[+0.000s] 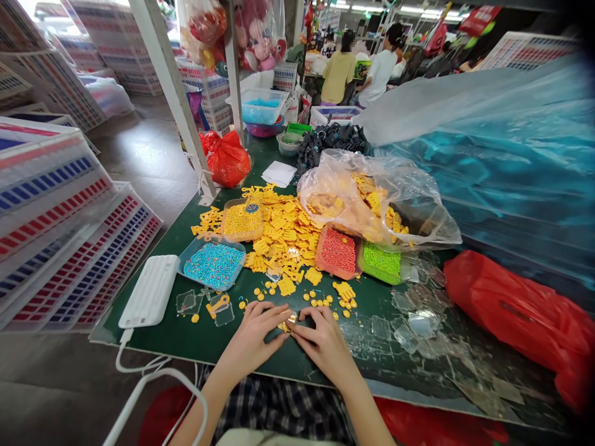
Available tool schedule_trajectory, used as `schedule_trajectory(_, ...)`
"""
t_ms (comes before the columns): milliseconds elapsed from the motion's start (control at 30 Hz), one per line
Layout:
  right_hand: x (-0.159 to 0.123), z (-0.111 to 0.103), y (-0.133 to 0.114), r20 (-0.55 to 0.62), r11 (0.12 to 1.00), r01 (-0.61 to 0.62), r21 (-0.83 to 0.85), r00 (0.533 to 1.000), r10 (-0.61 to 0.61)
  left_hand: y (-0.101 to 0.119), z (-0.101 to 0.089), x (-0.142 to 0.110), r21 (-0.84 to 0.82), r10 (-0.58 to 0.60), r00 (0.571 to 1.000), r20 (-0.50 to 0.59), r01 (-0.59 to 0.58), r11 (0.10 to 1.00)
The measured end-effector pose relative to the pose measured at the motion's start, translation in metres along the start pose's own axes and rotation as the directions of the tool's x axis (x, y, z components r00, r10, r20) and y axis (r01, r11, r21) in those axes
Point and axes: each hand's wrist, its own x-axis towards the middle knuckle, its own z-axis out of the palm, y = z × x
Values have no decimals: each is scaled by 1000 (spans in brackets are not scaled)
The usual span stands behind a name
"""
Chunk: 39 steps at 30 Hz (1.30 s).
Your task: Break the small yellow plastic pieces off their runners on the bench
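Note:
Near the front edge of the table, my left hand [257, 331] and my right hand [321, 337] meet with fingertips closed on a small yellow plastic piece [287, 323] that has a shiny clear part. My fingers hide much of it. Just beyond my hands lie small round yellow caps [320, 302] and a yellow hand-shaped piece [344, 290]. A large heap of yellow plastic pieces [283, 232] spreads behind them. Left of my left hand, a yellow key-shaped piece [218, 303] lies on thin clear squares [225, 314].
Trays of blue beads [214, 265], yellow beads [242, 222], red beads [338, 251] and green beads [382, 261] flank the heap. A white power bank [149, 291] with a cable sits left. Clear plastic pieces [423, 323] and a red bag [511, 310] lie right.

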Motion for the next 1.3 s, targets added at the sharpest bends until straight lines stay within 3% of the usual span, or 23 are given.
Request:
schedule_trajectory(433,-4,0,1,-86,997,-69,44,994,73,1,-3,2,-23,-15,1000,20,15,1000)
schedule_trajectory(933,-2,-1,0,-106,994,-42,102,993,53,-5,2,2,-63,17,999,-38,-19,998)
schedule_trajectory(1067,-1,0,-1,-88,993,-34,111,995,44,-2,-1,4,-90,-42,999,3,42,995)
schedule_trajectory(1300,0,1,-2,-80,995,-56,83,995,63,5,-17,7,-99,-105,981,165,122,988)
